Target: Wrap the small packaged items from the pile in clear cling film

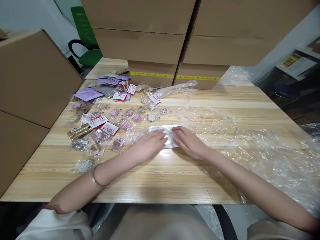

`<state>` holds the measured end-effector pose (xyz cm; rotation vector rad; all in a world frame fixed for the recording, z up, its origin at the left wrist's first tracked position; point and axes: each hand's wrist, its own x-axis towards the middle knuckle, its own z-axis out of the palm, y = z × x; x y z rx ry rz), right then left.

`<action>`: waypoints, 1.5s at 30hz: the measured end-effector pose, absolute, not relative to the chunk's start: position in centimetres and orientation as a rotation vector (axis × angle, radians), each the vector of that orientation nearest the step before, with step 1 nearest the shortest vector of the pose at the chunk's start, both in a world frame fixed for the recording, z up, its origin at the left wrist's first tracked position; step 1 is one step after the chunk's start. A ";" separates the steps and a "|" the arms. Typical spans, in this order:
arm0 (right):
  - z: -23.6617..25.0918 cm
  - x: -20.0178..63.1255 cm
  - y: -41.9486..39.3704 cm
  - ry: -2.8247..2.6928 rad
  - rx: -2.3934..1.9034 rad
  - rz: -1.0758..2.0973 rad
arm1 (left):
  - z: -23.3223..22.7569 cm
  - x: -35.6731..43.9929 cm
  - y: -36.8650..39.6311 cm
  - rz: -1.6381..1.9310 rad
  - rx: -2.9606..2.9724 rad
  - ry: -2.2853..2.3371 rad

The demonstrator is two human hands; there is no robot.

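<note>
A flat silvery pouch (170, 137) lies on the wooden table in front of me, partly covered by both hands. My left hand (151, 144) rests on its left side with fingers stretched out. From the right, my right hand (189, 141) lies over the other side, its fingers extended and apart. Neither hand is wrapped around the pouch. Just left of my left hand are small clear-wrapped pieces, among them a purple one (118, 143) and a pale one (151, 117). Crumpled clear plastic (207, 121) spreads to the right of the pouch.
Purple packets (88, 94) and red-and-white cards (98, 122) are heaped at the left, beside a gold sachet (79, 131). Tall cardboard boxes (150, 46) stand at the back, and another box (32, 76) at the left. Loose plastic film (277, 163) covers the right side.
</note>
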<state>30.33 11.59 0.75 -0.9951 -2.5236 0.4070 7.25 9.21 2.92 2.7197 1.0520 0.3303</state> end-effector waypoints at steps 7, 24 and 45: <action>1.1 30.2 13.6 -2.658 -0.979 0.392 | 6.6 0.8 10.5 -0.061 2.184 1.776; 0.0 28.7 12.5 -2.459 -1.105 0.300 | 2.3 8.8 9.1 0.658 2.316 1.446; -0.8 29.2 13.7 -2.311 -1.215 0.241 | 0.8 8.8 11.5 0.756 2.320 1.325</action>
